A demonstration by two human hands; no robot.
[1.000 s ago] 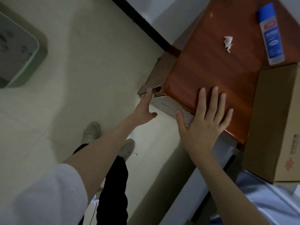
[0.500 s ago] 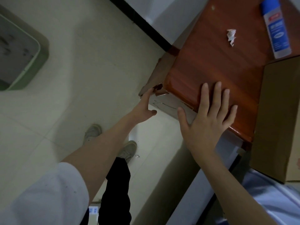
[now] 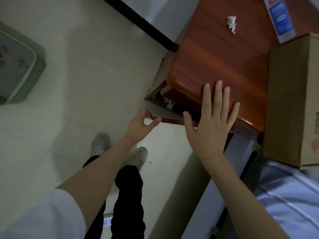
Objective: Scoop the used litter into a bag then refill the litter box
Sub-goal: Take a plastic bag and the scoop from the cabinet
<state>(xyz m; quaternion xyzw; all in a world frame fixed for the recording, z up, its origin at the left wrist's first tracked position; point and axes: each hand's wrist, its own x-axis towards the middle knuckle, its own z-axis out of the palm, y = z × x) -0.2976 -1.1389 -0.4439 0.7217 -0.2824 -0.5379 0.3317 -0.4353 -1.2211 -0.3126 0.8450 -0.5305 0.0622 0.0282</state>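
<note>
We are pressing our right hand point(image 3: 211, 118) flat on the red worktop point(image 3: 224, 54), while our left hand point(image 3: 140, 124), its grip loosely apart, is touching the drawer point(image 3: 164, 112) corner

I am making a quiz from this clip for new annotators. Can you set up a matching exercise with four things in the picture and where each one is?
Things
1. litter box
2. blue and white bottle
3. cardboard box
4. right hand

Places
A. lying near the far edge of the red-brown cabinet top
B. on the floor, far left of the view
C. flat on the near edge of the cabinet top
D. to the right of the cabinet top, at the right edge of the view

Pairs: 1-B, 2-A, 3-D, 4-C
</note>
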